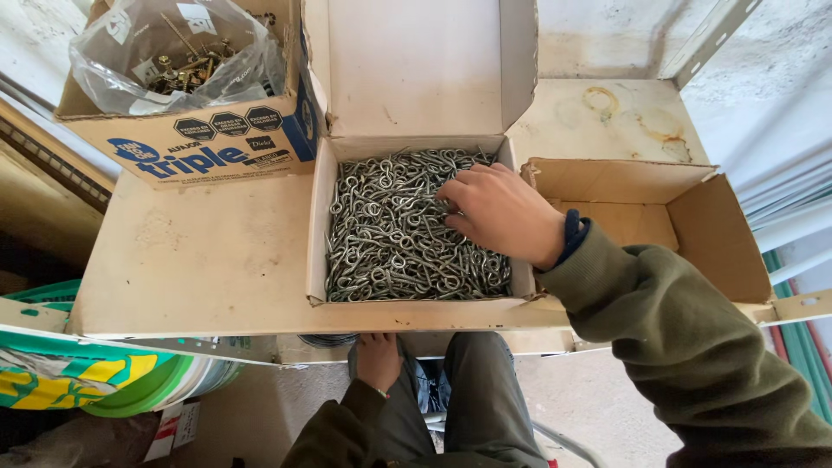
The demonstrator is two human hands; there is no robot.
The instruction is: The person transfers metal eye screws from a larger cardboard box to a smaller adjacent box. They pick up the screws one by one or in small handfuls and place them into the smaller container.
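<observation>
Here, a heap of steel screw eyes [390,234] filling an open white cardboard box [319,217] at the middle of a pale shelf board [199,260]. Right hand [498,212] laid palm-down on the heap's right side, fingers curled into the metal; whether anything is pinched, cannot tell. Left hand [379,360] below the shelf edge, resting on the knee, holding nothing. Just right, an empty brown box [693,225]; back left, a carton [199,143] with a plastic bag of brass screws [173,52]. Concrete floor beneath.
</observation>
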